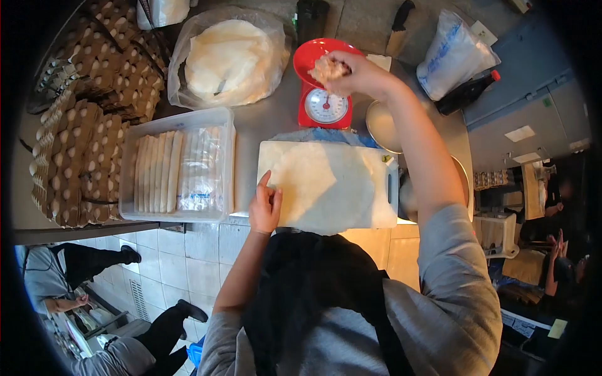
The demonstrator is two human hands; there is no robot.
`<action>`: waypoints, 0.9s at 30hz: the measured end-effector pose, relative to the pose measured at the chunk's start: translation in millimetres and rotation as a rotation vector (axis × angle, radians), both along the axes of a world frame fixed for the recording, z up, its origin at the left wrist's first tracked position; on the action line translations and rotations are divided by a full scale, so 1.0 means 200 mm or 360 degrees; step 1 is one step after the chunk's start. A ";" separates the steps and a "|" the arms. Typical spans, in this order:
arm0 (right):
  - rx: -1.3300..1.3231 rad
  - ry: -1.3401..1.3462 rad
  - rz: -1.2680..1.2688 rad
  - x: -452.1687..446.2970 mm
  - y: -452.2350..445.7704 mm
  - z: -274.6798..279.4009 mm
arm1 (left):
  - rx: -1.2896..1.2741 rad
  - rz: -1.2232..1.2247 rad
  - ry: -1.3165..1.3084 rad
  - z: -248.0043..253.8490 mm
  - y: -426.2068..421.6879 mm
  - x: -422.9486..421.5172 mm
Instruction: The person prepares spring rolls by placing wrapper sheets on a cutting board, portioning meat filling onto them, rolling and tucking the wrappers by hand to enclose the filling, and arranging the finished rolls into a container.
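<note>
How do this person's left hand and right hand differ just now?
The right hand is curled around a clump of food, while the left hand holds nothing that I can see. The right hand is at the pan of the red scale; the left hand is at the left edge of the white cutting board. The right hand reaches farther from the body than the left hand. Both are bare.

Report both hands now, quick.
Left hand: loosely open, nothing visibly held, by the white board.
Right hand: holding a pale clump at the red scale.
</note>
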State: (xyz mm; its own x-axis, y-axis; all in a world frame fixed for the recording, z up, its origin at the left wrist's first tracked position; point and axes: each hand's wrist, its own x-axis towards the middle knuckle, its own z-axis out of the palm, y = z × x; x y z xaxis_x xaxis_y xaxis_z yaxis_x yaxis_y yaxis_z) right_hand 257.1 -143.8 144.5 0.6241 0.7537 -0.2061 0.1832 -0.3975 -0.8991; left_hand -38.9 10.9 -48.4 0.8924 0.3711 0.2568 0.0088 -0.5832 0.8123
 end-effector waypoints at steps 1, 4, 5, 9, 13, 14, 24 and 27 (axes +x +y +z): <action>0.0045 -0.0127 0.0133 -0.08 -0.04 -0.02 | -0.0103 -0.0020 -0.0015 -0.02 0.00 -0.01; 0.0039 -0.0311 0.0308 -0.38 -0.15 -0.25 | -0.0346 -0.0106 0.0056 -0.03 0.02 0.00; 0.0069 -0.0345 0.0347 -0.47 -0.19 -0.37 | -0.0385 -0.0142 0.0167 0.03 0.03 0.00; -0.0079 -0.0199 -0.0105 -0.82 -0.31 -0.65 | -0.0026 -0.0544 0.0011 0.07 0.00 0.07; 0.0249 -0.0841 -0.0449 -1.02 -0.31 -0.81 | 0.0072 -0.0812 -0.0040 0.19 -0.11 0.22; 0.0295 -0.1053 -0.0445 -1.04 -0.31 -0.84 | 0.0129 -0.0928 -0.0046 0.16 -0.11 0.27; 0.0213 -0.1058 -0.0515 -1.04 -0.42 -0.76 | 0.0027 -0.1004 0.0029 0.11 -0.08 0.22; 0.0141 -0.1299 -0.0437 -1.07 -0.29 -0.71 | -0.0056 -0.0924 0.0068 0.11 -0.07 0.21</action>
State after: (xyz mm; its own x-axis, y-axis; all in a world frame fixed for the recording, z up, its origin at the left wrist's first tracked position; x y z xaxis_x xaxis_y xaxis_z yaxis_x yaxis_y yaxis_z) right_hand 43.6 -202.6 2.5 0.7134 0.5468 0.4382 0.6928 -0.4571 -0.5577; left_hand 2.8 -3.3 -26.5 0.9614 -0.1746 0.2127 -0.2714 -0.4750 0.8371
